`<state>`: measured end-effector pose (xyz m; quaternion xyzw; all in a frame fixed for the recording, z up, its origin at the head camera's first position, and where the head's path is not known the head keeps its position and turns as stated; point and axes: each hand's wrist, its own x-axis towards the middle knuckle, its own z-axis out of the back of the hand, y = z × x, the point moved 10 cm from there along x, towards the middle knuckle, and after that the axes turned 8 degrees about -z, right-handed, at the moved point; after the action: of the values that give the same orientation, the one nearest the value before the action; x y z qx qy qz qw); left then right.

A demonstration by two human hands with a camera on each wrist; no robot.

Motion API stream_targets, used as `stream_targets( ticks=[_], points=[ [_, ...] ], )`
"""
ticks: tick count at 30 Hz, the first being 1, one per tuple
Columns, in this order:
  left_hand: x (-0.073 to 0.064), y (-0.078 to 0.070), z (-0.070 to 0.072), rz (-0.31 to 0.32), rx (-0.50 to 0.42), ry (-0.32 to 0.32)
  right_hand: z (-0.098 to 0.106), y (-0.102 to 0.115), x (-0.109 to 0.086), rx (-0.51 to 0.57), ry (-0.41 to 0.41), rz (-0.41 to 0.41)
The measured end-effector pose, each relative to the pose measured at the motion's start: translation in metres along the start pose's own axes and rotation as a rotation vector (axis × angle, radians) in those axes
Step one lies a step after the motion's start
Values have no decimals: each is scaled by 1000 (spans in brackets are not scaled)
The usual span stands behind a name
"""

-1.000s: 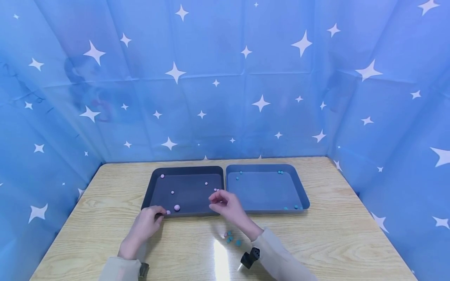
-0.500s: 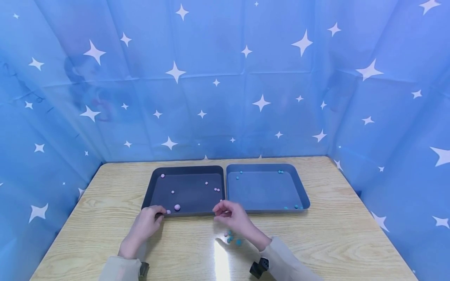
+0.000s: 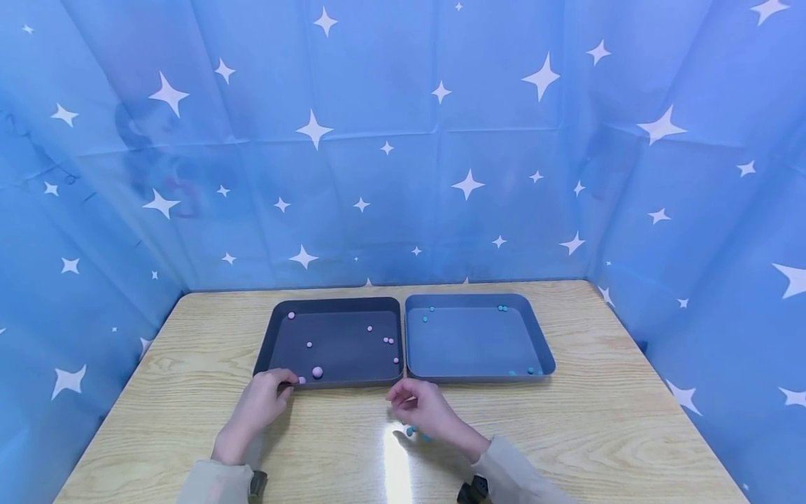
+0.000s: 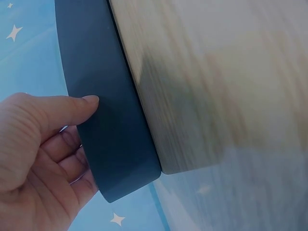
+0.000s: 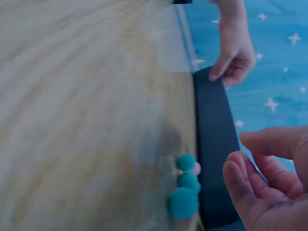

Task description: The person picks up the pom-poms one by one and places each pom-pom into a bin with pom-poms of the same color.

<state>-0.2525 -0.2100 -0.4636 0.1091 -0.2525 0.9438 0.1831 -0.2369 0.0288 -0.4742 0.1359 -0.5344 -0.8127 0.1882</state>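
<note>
My left hand (image 3: 264, 395) grips the near-left rim of a black tray (image 3: 349, 360); in the left wrist view the thumb lies on the outer wall and the fingers are behind it. Several small pink balls lie in this tray, with a larger pink ball (image 3: 317, 372) near its front. My right hand (image 3: 425, 406) hovers in front of the trays, thumb and fingertips apart, nothing between them. Below it on the table sit teal balls (image 5: 183, 202) of differing sizes and a pink ball (image 5: 196, 168), partly hidden behind the teal ones.
A blue tray (image 3: 472, 343) stands right beside the black one and contains several small teal balls (image 3: 531, 370). Both trays rest on a wooden table (image 3: 604, 420). A blue curtain (image 3: 390, 175) with white stars surrounds the table's back and sides.
My right hand has drawn back from over the black tray toward the balls on the table. A pink ball now shows near that tray's front right corner. The left hand stays put.
</note>
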Motion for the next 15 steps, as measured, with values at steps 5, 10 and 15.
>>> stream_targets(
  ticks=[5,10,15],
  points=[
    [0,0,0,-5,0,-7,-6,0,-4,-51,5,-12],
    [0,0,0,-12,0,-13,-8,-7,-4,-83,10,7],
    [0,-1,1,-20,6,-20,-10,-13,-3,-110,35,21]
  ],
)
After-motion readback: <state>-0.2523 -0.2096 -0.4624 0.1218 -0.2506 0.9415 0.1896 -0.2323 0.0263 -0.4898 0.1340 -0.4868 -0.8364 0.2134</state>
